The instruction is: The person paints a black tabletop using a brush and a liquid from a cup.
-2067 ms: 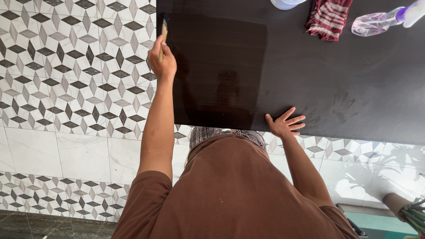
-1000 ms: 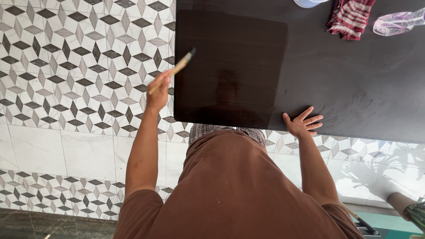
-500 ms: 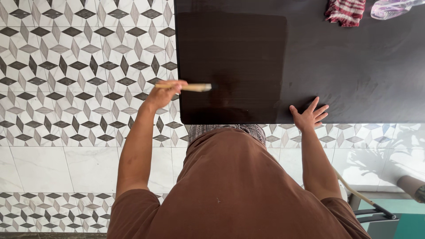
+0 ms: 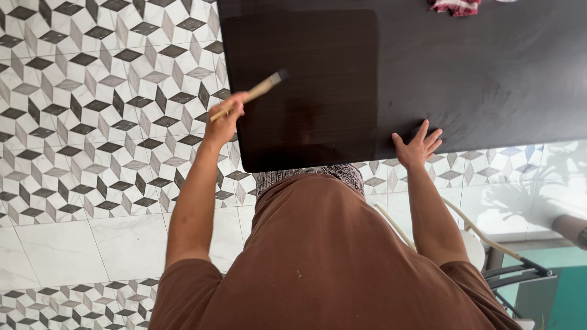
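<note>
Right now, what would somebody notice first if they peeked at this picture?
The big dark tabletop fills the top, with a darker, glossy patch at its left end. The left hand holds a paintbrush over that patch, while the right hand lies flat on the near edge.

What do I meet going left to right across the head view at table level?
Tiled floor → left hand → brush → glossy dark patch on the table → right hand → red striped cloth at the top edge.
</note>
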